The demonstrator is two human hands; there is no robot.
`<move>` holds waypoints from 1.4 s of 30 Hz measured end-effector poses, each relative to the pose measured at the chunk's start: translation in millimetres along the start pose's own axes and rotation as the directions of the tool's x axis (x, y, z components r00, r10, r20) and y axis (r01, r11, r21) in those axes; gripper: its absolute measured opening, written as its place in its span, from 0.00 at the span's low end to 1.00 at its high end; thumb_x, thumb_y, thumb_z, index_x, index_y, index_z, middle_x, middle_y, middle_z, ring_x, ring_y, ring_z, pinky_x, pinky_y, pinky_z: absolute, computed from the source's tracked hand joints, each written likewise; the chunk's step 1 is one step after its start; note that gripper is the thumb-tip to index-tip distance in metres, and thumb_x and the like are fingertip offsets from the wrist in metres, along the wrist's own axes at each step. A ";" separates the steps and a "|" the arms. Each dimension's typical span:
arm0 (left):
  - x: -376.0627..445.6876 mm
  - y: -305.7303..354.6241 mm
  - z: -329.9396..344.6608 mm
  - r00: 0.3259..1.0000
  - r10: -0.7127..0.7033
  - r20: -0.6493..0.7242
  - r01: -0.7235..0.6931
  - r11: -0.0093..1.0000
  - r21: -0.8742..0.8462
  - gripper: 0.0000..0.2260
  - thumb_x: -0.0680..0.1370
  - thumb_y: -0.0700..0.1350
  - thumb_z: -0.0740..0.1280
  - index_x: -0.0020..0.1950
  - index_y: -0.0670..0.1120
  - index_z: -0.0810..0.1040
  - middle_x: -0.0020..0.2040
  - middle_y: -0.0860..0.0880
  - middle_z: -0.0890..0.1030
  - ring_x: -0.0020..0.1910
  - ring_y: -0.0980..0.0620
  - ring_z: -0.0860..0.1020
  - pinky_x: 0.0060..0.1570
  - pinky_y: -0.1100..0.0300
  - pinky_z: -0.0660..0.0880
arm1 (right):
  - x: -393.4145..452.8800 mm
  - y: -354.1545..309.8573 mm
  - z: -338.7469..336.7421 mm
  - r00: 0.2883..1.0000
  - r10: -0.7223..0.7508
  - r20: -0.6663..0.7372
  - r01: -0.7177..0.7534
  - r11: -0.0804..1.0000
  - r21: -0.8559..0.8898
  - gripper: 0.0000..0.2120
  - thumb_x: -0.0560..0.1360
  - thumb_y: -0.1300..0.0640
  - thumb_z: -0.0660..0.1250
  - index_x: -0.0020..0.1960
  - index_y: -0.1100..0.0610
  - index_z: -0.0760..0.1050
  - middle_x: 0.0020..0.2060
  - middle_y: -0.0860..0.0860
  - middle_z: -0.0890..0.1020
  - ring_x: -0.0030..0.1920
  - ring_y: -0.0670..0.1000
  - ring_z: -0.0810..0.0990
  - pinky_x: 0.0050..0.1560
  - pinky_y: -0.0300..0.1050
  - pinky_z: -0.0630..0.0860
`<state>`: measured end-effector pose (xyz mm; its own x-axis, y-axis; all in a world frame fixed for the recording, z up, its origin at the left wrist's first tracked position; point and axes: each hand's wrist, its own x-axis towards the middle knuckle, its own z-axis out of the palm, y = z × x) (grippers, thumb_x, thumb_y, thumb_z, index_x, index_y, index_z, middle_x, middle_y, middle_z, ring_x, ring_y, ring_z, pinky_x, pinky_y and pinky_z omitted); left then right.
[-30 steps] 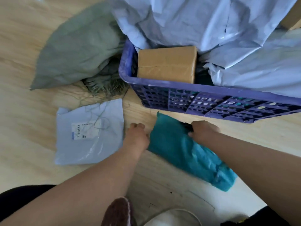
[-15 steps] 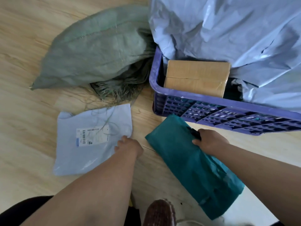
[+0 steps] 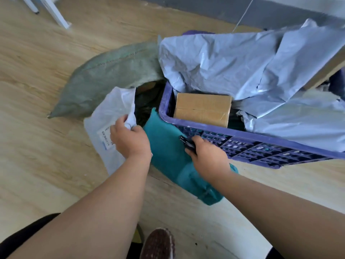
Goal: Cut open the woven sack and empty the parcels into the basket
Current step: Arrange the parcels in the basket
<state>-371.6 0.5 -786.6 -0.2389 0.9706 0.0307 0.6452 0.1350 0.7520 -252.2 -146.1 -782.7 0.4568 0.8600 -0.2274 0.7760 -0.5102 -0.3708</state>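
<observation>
My left hand [image 3: 130, 140] grips the edge of a pale grey parcel bag [image 3: 110, 118] with a white label, lifted off the floor beside the basket. My right hand [image 3: 207, 156] holds a teal parcel bag [image 3: 166, 146] together with a small black tool [image 3: 186, 143]; the teal bag's upper end leans against the purple basket [image 3: 261, 146]. The basket holds a brown cardboard box [image 3: 202, 109] and large grey parcel bags [image 3: 233, 62]. The green woven sack [image 3: 108, 81] lies slack on the floor behind, its open mouth facing the basket.
The wooden floor [image 3: 46, 165] spreads to the left and front. White furniture legs [image 3: 54, 12] stand at the far left. A dark wall base [image 3: 242, 10] runs behind the basket. My shoe [image 3: 159, 243] is at the bottom centre.
My left hand has grasped the pale grey parcel and raised it from the floor. My right hand has lifted the teal parcel up against the basket's corner.
</observation>
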 end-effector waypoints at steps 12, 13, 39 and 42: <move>-57.8 215.6 -47.5 0.688 0.708 -0.159 -0.720 0.639 -0.270 0.21 0.69 0.31 0.61 0.57 0.45 0.82 0.49 0.40 0.73 0.50 0.43 0.75 0.56 0.62 0.69 | -13.2 40.3 -129.4 0.870 0.196 -0.453 0.072 0.857 0.510 0.09 0.78 0.48 0.62 0.44 0.51 0.66 0.30 0.48 0.74 0.38 0.60 0.76 0.34 0.49 0.67; -67.3 229.5 -43.9 0.620 0.770 -0.152 -0.775 0.570 -0.273 0.21 0.69 0.31 0.61 0.56 0.45 0.83 0.48 0.41 0.73 0.49 0.43 0.75 0.56 0.61 0.70 | -12.4 53.0 -141.1 0.841 0.297 -0.453 0.036 0.804 0.594 0.10 0.78 0.48 0.61 0.44 0.52 0.67 0.30 0.48 0.73 0.38 0.59 0.75 0.35 0.48 0.67; -142.3 243.4 21.9 -0.085 0.790 0.607 -0.896 0.206 -0.394 0.13 0.74 0.45 0.58 0.44 0.50 0.83 0.51 0.54 0.83 0.58 0.54 0.77 0.72 0.54 0.58 | -14.2 173.7 -264.6 0.398 0.786 -0.473 -0.002 0.517 0.856 0.10 0.77 0.56 0.60 0.55 0.51 0.77 0.50 0.49 0.82 0.51 0.53 0.80 0.49 0.47 0.75; -136.0 254.9 17.7 0.072 0.943 0.324 -0.817 0.242 -0.523 0.16 0.77 0.50 0.58 0.46 0.44 0.84 0.48 0.51 0.81 0.51 0.52 0.77 0.58 0.57 0.71 | 7.5 136.0 -283.4 0.599 0.377 -0.706 -0.034 0.893 0.449 0.15 0.77 0.57 0.60 0.62 0.49 0.74 0.59 0.52 0.77 0.57 0.56 0.76 0.51 0.50 0.74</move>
<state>-161.8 -93.6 -610.8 0.8264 0.2618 0.4985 -0.0287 -0.8646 0.5016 -20.0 -207.0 -579.6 0.8736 0.3276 0.3598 0.4825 -0.4881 -0.7273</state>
